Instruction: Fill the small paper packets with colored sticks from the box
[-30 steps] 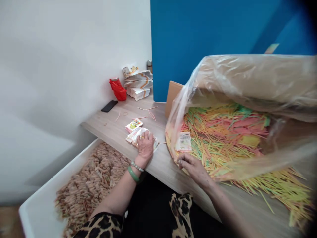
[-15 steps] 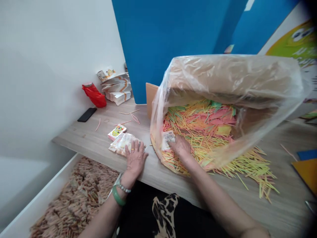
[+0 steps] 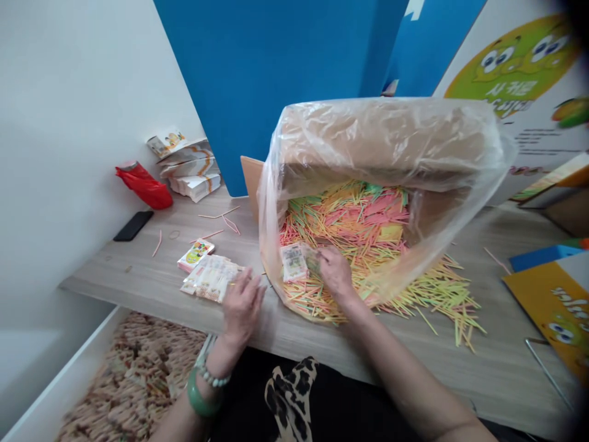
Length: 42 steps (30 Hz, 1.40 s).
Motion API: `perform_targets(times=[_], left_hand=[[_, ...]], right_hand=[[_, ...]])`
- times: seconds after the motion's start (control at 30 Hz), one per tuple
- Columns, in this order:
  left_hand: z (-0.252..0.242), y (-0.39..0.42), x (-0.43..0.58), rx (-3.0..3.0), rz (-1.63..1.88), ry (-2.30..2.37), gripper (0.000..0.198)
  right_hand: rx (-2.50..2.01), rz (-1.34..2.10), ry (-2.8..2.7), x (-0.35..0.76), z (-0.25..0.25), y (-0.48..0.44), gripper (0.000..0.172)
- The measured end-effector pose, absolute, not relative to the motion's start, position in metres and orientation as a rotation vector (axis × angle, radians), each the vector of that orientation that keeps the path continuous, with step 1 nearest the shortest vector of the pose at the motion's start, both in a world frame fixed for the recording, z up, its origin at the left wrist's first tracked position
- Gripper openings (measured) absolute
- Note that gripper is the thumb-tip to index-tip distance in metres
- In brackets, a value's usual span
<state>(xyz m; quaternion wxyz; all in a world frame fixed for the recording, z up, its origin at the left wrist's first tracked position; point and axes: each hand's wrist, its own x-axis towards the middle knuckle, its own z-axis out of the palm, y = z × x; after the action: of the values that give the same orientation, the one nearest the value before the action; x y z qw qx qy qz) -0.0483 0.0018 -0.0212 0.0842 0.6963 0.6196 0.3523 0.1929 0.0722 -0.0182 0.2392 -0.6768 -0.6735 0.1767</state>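
My left hand [image 3: 242, 304] lies flat on the wooden table [image 3: 138, 273], its fingertips at the edge of a fan of small clear packets [image 3: 210, 277]. My right hand [image 3: 335, 270] reaches into a plastic-lined cardboard box [image 3: 381, 141] tipped on its side and full of thin coloured sticks [image 3: 354, 221]. Its fingers are closed on a small printed packet [image 3: 294, 263] that rests on the sticks at the box mouth. Several sticks spill onto the table at the right.
A small colourful card pack [image 3: 196, 254] lies beyond the fan. A black phone [image 3: 133, 225], a red bag [image 3: 145, 186] and stacked paper bags [image 3: 188, 169] sit at the back left. A white bin of filled packets [image 3: 138, 380] stands below the table. Printed boards [image 3: 552, 301] lie right.
The view has swung right. My right hand moved from the box's lip onto the printed packet and grasped it. My left hand slid back off the fanned packets toward me.
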Motion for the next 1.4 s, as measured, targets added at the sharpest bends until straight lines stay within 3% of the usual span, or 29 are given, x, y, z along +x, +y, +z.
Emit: perform_targets(times=[0.13,0.2,0.23,0.33,0.43,0.53,0.63,1.0,1.2,1.4], left_hand=[[0.008,0.015,0.01,1.575,1.163,1.354,0.044],[0.013,0.03,0.035,1.311,1.123,1.098,0.052],[0.012,0.037,0.045,1.217,1.088,0.988,0.045],[0.003,0.05,0.056,0.99,1.047,0.898,0.028],[-0.006,0.05,0.048,0.841,1.14,1.036,0.022],[-0.009,0.045,0.036,0.765,1.193,1.108,0.024],[-0.009,0.04,0.03,0.752,1.16,1.1,0.027],[-0.007,0.033,0.03,0.771,1.032,1.054,0.024],[-0.01,0.033,0.027,0.766,1.018,1.015,0.021],[-0.014,0.033,0.019,0.767,1.046,1.032,0.025]], right_hand=[[-1.432,1.02,-1.232,0.205,-0.013,0.061,0.046],[-1.271,1.221,-1.198,0.208,-0.007,0.051,0.041],[-1.251,1.254,-1.279,0.21,-0.003,0.046,0.036],[-1.381,1.128,-1.624,0.224,0.004,0.037,0.032],[-1.723,0.738,-1.899,0.245,0.005,0.039,0.036],[-2.062,0.357,-2.14,0.254,0.004,0.046,0.035],[-2.17,0.197,-2.3,0.246,0.001,0.053,0.037],[-2.25,0.148,-2.342,0.232,-0.005,0.076,0.028],[-2.281,0.067,-2.262,0.227,-0.019,0.079,0.033],[-2.404,0.273,-1.94,0.245,-0.018,0.087,0.038]])
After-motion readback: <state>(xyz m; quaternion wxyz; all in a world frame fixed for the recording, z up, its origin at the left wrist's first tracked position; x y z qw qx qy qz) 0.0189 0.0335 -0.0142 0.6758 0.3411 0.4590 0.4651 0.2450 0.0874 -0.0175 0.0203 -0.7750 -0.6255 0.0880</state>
